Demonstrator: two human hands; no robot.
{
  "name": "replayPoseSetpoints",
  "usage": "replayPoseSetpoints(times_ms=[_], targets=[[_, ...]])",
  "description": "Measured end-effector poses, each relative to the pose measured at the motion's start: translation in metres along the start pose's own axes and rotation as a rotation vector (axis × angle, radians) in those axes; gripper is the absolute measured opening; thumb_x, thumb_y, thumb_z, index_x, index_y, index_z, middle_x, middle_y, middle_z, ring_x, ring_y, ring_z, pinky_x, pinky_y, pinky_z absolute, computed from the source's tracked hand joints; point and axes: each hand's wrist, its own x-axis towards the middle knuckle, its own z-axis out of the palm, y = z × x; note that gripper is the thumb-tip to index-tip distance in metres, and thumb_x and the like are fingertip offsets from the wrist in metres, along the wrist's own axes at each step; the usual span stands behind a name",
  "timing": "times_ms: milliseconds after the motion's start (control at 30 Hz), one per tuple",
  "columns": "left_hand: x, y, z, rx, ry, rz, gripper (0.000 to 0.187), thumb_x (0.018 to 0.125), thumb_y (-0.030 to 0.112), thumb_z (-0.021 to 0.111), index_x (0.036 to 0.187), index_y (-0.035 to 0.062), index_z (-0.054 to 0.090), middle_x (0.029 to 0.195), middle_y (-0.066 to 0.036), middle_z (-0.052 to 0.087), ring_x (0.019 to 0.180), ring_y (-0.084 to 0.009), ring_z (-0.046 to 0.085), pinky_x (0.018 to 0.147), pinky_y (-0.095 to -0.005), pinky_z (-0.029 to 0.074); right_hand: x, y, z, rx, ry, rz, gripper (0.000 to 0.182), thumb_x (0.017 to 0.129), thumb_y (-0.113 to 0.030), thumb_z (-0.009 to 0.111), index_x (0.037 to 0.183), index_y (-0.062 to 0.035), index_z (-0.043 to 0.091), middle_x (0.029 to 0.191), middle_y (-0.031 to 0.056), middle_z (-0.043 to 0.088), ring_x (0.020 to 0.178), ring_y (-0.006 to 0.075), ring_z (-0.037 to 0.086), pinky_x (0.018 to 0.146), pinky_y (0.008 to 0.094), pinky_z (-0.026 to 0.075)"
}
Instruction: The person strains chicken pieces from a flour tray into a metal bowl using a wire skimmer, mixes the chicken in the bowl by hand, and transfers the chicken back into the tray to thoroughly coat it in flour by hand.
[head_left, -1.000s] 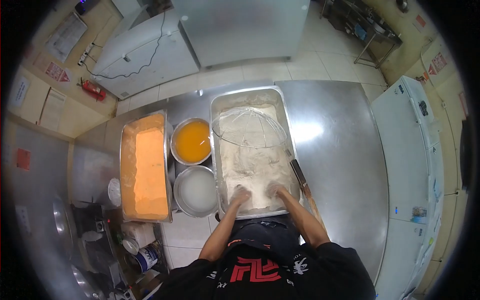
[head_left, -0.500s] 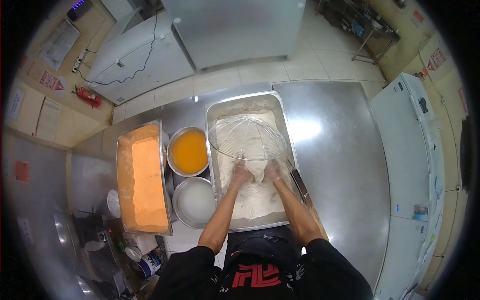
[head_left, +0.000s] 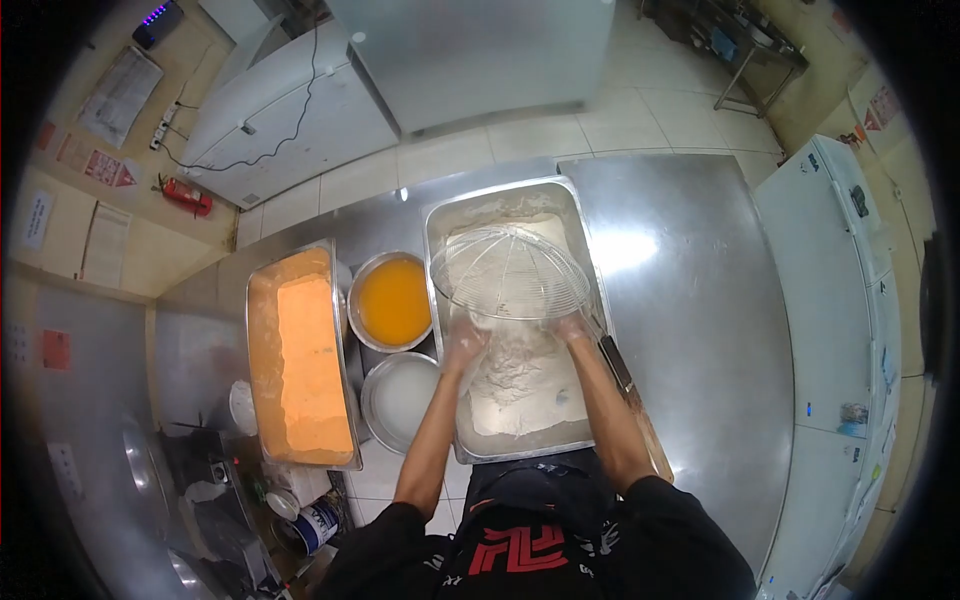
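Left grip point(head_left: 467, 345) and right grip point(head_left: 570, 327): closure unclear; pale powder point(head_left: 525, 375) lies between them.

The floury powder point(head_left: 530, 390) is coloured off-white, the other powder point(head_left: 312, 365) orange. One liquid point(head_left: 394, 302) is coloured amber, the other liquid point(head_left: 400, 398) cloudy white. The black shirt point(head_left: 680, 550) is printed with a red emblem point(head_left: 519, 551).

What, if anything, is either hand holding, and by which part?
Cannot tell: the left hand and right hand are at the pale powder, any grip obscured.
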Motion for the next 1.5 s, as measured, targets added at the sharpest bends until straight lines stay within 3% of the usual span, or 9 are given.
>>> replayPoseSetpoints(times_ms=[133,300,433,633,867,967,1033,1133,1500], targets=[[-0.009,-0.046,0.085,0.594,0.541,0.241,0.029,0.079,0.027,0.051,0.086,-0.0009,0.053,0.078,-0.016,0.060,0.070,-0.0370,0.056,0.061,-0.0412,0.047,-0.019,-0.032,-0.008,-0.082,-0.287,-0.088,0.026,0.078,-0.022,0.052,0.098,-0.0074,0.058,0.101,0.0119,0.059,0.092,0.0203,0.057,0.075,0.0344,0.046],[-0.044,-0.049,0.074,-0.042,-0.265,-0.129,0.025,0.077,0.024,0.052,0.083,-0.0005,0.055,0.077,-0.016,0.061,0.069,-0.0324,0.058,0.058,-0.0381,0.047,-0.020,-0.026,-0.056,-0.127,-0.431,-0.036,0.030,0.076,-0.022,0.052,0.102,-0.0063,0.056,0.104,0.0134,0.058,0.095,0.0225,0.055,0.079,0.0366,0.043],[-0.008,-0.026,0.042,0.358,0.174,0.221,0.025,0.072,0.021,0.056,0.082,-0.0021,0.057,0.075,-0.018,0.061,0.067,-0.0344,0.059,0.058,-0.0385,0.048,0.039,-0.021,-0.004,-0.032,-0.156,0.081,0.034,0.075,-0.022,0.051,0.105,-0.0054,0.054,0.106,0.0146,0.057,0.097,0.0243,0.054,0.082,0.0383,0.041],[0.035,-0.059,0.071,0.399,-0.476,-0.323,0.049,0.080,0.035,0.045,0.111,-0.0021,0.051,0.112,-0.022,0.051,0.101,-0.0344,0.051,0.089,-0.0409,0.039,0.014,-0.052,0.023,0.010,-0.310,-0.169,0.040,0.074,-0.022,0.051,0.109,-0.0040,0.052,0.109,0.0164,0.055,0.101,0.0270,0.052,0.087,0.0409,0.038],[-0.117,-0.015,0.095,0.695,-0.058,-0.125,0.068,0.083,0.040,0.043,0.133,-0.0010,0.023,0.128,-0.025,0.033,0.109,-0.0307,0.044,0.090,-0.0412,0.037,-0.096,-0.010,-0.006,-0.358,-0.044,-0.145,0.044,0.071,-0.022,0.051,0.110,-0.0025,0.053,0.109,0.0194,0.055,0.105,0.0303,0.050,0.093,0.0438,0.035],[-0.118,-0.042,0.143,0.789,0.219,-0.119,0.058,0.084,0.037,0.044,0.125,-0.0034,0.035,0.105,-0.027,0.049,0.090,-0.0298,0.053,0.076,-0.0382,0.044,-0.097,-0.044,-0.042,-0.557,-0.851,-0.254,0.039,0.073,-0.022,0.049,0.103,0.0015,0.057,0.101,0.0212,0.058,0.100,0.0301,0.054,0.092,0.0461,0.036],[-0.118,-0.047,0.144,0.994,0.388,0.006,0.051,0.085,0.034,0.045,0.120,-0.0040,0.043,0.090,-0.026,0.057,0.078,-0.0286,0.056,0.067,-0.0351,0.047,-0.089,-0.073,-0.071,0.300,-0.698,0.028,0.038,0.073,-0.022,0.055,0.102,0.0030,0.057,0.094,0.0188,0.060,0.092,0.0262,0.056,0.089,0.0389,0.040],[-0.091,-0.029,0.071,-0.323,-0.253,-0.554,0.043,0.088,0.038,0.043,0.099,-0.0026,0.055,0.089,-0.015,0.058,0.083,-0.0195,0.054,0.075,-0.0362,0.044,-0.090,-0.108,-0.141,1.430,-0.555,0.317,0.040,0.073,-0.022,0.064,0.100,0.0052,0.056,0.082,0.0152,0.062,0.081,0.0203,0.060,0.083,0.0282,0.046],[-0.122,-0.037,0.111,0.000,-0.630,-0.452,0.057,0.077,0.043,0.047,0.111,-0.0019,0.051,0.108,-0.023,0.054,0.100,-0.0274,0.053,0.088,-0.0381,0.039,-0.141,-0.069,-0.054,-0.137,-0.546,-0.124,0.051,0.073,-0.026,0.062,0.113,0.0042,0.050,0.101,0.0158,0.059,0.091,0.0235,0.058,0.083,0.0317,0.045]])
